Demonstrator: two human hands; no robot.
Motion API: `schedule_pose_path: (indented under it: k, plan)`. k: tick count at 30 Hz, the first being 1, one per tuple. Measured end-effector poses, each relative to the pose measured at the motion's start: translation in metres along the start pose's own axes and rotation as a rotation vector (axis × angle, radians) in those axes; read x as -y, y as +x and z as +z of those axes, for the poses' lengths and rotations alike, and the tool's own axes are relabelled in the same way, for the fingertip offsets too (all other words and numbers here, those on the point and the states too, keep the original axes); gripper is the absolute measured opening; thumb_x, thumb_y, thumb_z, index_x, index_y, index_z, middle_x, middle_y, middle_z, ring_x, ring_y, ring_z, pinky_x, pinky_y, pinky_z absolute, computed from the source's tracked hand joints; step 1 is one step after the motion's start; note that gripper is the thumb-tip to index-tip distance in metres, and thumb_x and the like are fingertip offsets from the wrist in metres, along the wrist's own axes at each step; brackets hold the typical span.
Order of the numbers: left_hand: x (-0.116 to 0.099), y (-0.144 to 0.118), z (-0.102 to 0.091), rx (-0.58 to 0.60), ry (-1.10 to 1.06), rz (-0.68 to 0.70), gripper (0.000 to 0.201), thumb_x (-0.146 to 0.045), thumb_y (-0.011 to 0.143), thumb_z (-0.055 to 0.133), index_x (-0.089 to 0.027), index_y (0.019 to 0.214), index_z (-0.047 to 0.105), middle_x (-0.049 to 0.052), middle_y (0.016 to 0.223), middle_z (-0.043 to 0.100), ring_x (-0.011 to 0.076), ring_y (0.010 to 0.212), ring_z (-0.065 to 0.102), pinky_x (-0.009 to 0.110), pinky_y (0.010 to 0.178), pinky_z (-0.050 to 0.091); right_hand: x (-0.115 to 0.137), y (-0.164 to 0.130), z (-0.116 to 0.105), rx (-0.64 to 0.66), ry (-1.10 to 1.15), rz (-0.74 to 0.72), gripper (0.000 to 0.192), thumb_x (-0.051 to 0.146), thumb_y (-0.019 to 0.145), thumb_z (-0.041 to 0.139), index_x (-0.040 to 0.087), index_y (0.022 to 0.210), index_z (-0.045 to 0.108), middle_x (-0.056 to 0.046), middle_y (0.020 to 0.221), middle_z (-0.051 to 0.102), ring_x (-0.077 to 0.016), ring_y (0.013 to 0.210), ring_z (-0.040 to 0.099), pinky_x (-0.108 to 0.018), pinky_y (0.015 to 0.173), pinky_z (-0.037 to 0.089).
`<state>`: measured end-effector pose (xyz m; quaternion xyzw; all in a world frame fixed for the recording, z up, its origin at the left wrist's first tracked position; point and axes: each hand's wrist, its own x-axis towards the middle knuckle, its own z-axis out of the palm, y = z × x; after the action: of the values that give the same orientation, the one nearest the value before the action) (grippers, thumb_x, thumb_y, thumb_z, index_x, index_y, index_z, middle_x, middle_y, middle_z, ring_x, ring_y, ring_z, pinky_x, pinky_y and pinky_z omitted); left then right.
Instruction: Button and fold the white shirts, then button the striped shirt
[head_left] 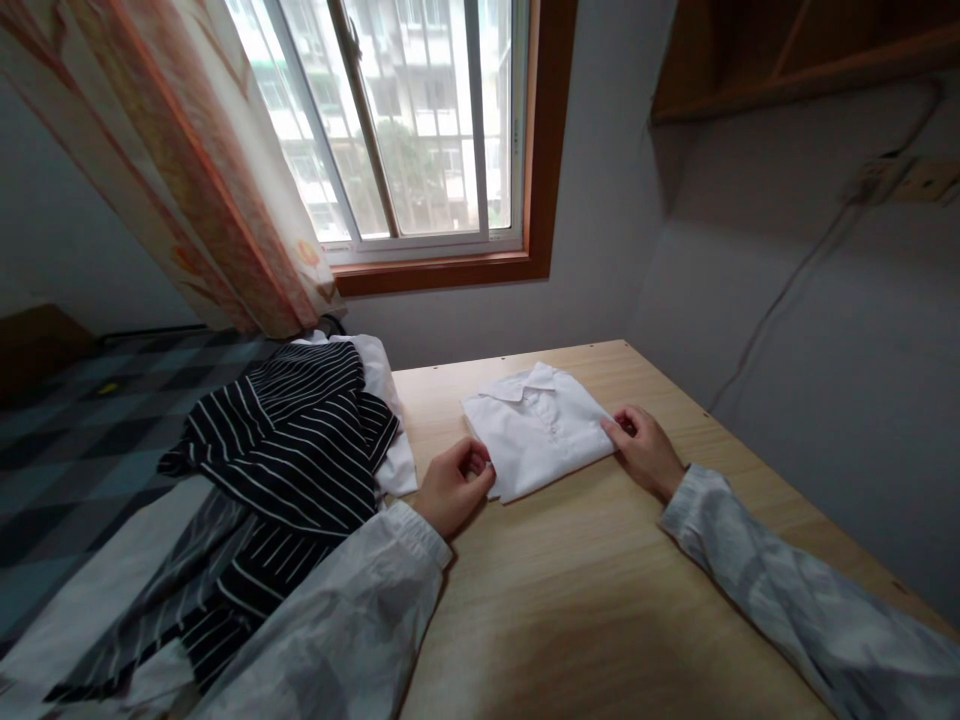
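Observation:
A white collared shirt (544, 430), folded into a compact rectangle, lies on the wooden table (600, 580) with its collar toward the window. My left hand (456, 484) pinches the shirt's near left corner between thumb and fingers. At the right edge, my right hand (643, 448) has its fingers curled and its thumb and fingertips closed on the fabric. Both hands rest low, close to the tabletop.
Left of the table, a black and white striped garment (300, 430) is heaped over white clothing (394, 455) on a bed with a checked cover (45, 450). A window (405, 120) and curtain (202, 150) stand behind. A cable (780, 300) hangs down the right wall.

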<state>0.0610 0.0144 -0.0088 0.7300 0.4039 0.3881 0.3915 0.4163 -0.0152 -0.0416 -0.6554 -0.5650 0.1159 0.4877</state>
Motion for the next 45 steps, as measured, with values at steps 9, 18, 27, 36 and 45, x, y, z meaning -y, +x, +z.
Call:
schedule_pose_path:
  k: [9, 18, 27, 36, 45]
  plan:
    - [-0.015, -0.001, -0.002, -0.013, 0.291, 0.105, 0.03, -0.048, 0.089, 0.08, -0.022, 0.079, 0.069, 0.002, 0.074, 0.072, 0.0197, 0.073, 0.067, 0.031, 0.072, 0.053, -0.007, -0.001, 0.002, -0.019, 0.08, 0.085, 0.04, 0.055, 0.087, 0.076, 0.022, 0.11, 0.07, -0.011, 0.106, 0.078, -0.0236, 0.079, 0.068, -0.037, 0.071, 0.057]
    - [0.001, 0.002, -0.004, -0.248, 0.356, 0.051, 0.011, -0.032, 0.092, 0.068, -0.022, 0.096, 0.07, 0.0, 0.074, 0.065, 0.0192, 0.07, 0.064, 0.032, 0.07, 0.052, 0.002, -0.004, -0.004, 0.084, 0.07, 0.036, 0.022, 0.043, 0.089, 0.067, 0.023, 0.092, 0.072, 0.003, 0.062, 0.052, -0.0198, 0.058, 0.051, -0.033, 0.055, 0.04]
    - [-0.016, -0.008, 0.003, 0.225, 0.688, 0.394, 0.065, -0.047, 0.108, 0.059, -0.025, 0.168, 0.046, 0.013, 0.177, 0.043, 0.0335, 0.166, 0.035, 0.057, 0.136, 0.03, 0.041, -0.018, -0.004, 0.353, -0.278, -0.645, 0.063, 0.044, 0.101, 0.067, 0.025, 0.16, 0.056, -0.014, 0.168, 0.053, -0.038, 0.154, 0.05, -0.06, 0.128, 0.04]
    - [0.014, -0.012, 0.0, 0.139, 0.763, 0.222, 0.076, -0.063, 0.106, 0.055, -0.023, 0.17, 0.044, 0.015, 0.177, 0.041, 0.0423, 0.164, 0.037, 0.061, 0.132, 0.031, 0.009, -0.014, 0.0, 0.514, -0.366, -0.541, 0.089, 0.069, 0.102, 0.065, 0.025, 0.174, 0.038, -0.016, 0.178, 0.039, -0.0381, 0.165, 0.038, -0.062, 0.133, 0.037]
    - [0.005, -0.011, -0.004, 0.197, 0.906, 0.113, 0.073, -0.057, 0.11, 0.046, -0.017, 0.171, 0.043, 0.015, 0.178, 0.039, 0.0335, 0.166, 0.036, 0.054, 0.137, 0.03, -0.023, 0.014, -0.007, 0.393, -0.504, -0.391, 0.083, 0.072, 0.106, 0.051, 0.023, 0.173, 0.042, -0.016, 0.176, 0.042, -0.0369, 0.165, 0.038, -0.06, 0.134, 0.034]
